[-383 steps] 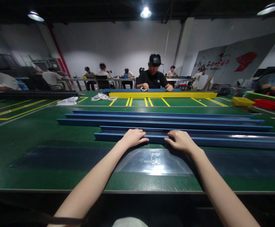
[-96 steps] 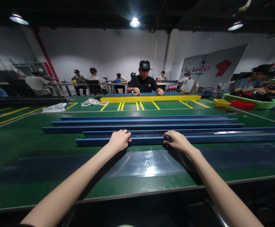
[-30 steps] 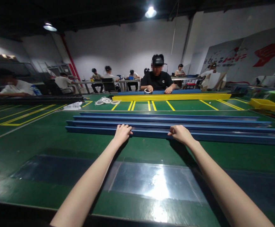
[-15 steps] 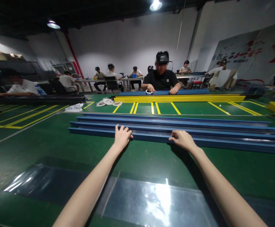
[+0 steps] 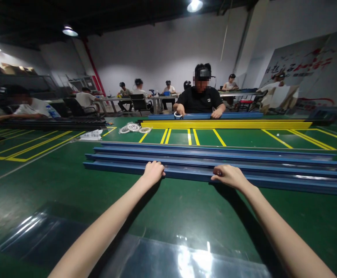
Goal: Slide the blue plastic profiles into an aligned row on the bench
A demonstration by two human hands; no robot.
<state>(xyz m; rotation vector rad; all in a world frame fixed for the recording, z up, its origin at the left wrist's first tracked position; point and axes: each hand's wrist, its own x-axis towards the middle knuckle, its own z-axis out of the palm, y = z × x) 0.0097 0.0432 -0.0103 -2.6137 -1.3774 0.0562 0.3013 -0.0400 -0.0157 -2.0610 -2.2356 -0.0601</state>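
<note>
Several long blue channel rails [image 5: 113, 168] lie side by side across the green table [image 5: 70, 185]. My left hand [image 5: 154, 172] is closed over the near edge of the front rail, left of its middle. Farther right, my right hand [image 5: 229, 176] grips the same rail, fingers curled over the edge and thumb on the near side. Between the two hands a stretch of the rail shows. A clear plastic sleeve [image 5: 151, 256] lies flat on the table beneath my forearms, with light glaring off it.
Beyond the rails lie a yellow rail [image 5: 226, 125], coiled tape rolls [image 5: 130, 127] and a crumpled clear bag [image 5: 91, 134]. Across the table a co-worker in black [image 5: 200, 101] handles a white ring over another blue rail. Dark rails [image 5: 49, 123] lie at left, near another person.
My left hand's fingers have gone from partly spread to curled over the rail. Both hands keep their places along it. The view has shifted slightly.
</note>
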